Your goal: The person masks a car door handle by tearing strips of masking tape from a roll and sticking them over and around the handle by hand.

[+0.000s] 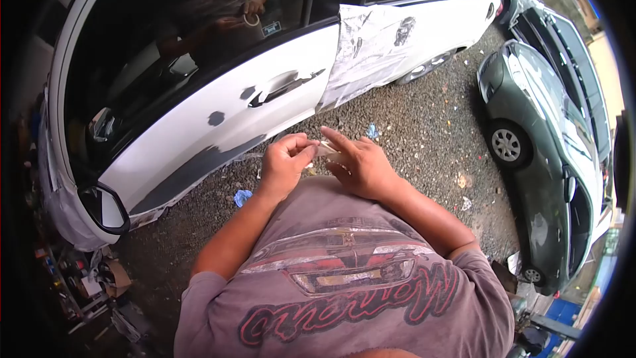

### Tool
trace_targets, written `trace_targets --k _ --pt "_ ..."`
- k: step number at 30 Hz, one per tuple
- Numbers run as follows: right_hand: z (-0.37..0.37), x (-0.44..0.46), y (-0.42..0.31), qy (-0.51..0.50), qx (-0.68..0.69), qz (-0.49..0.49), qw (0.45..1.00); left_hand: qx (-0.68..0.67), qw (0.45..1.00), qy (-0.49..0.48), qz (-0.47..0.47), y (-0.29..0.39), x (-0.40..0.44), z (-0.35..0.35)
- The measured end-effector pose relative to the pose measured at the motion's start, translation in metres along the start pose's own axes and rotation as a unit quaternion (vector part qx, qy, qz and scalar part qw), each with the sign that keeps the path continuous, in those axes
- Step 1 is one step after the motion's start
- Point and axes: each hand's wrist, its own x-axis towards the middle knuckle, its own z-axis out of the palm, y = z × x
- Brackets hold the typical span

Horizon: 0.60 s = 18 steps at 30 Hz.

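Pinches a pale, tape-like strip (326,150) between thumb and fingers of the left hand (285,164), in front of a printed brown shirt (464,328), with the right hand (366,164) partly curled at the strip's other side, index finger extended, too obscured to tell whether gripping. Works above gravel (424,113) littered with crumpled blue scraps (242,197), close to a white car (291,59) bearing dark grey patches (216,118) and pale masking sheet (371,46), well apart from a dark green car (546,185).

free room over gravel (424,113) beyond the right hand (364,167), white car door (245,111) barring the way past the left hand (285,167), shirt (351,245) just behind both, green car (551,171) well apart rightward
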Motion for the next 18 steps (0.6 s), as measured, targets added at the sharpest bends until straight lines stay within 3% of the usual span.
trace_targets --k 3,5,7,10,12,13,18 --pt "0.003 0.014 -0.010 0.014 0.000 -0.023 1.000 -0.047 0.999 0.014 -0.003 0.006 -0.004 -0.019" --pt "0.001 0.022 -0.009 -0.076 0.160 0.077 0.981 -0.020 1.000 -0.002 0.009 0.014 -0.004 -0.034" --pt "-0.002 0.033 -0.014 -0.083 0.185 0.100 0.974 0.016 0.998 -0.006 0.054 0.014 -0.004 -0.042" --pt "-0.008 0.053 -0.017 -0.128 0.170 0.115 0.970 -0.021 0.999 0.009 0.050 0.014 0.003 -0.043" --pt "-0.010 0.067 -0.016 -0.167 -0.023 0.161 0.972 0.019 0.998 0.027 0.055 0.017 0.007 -0.039" --pt "-0.012 0.072 -0.011 -0.175 -0.022 0.158 0.972 0.064 0.995 0.038 0.070 0.018 0.012 -0.037" --pt "-0.028 0.092 0.041 -0.199 0.130 0.081 0.968 0.021 0.994 0.090 0.054 0.002 0.034 -0.019"
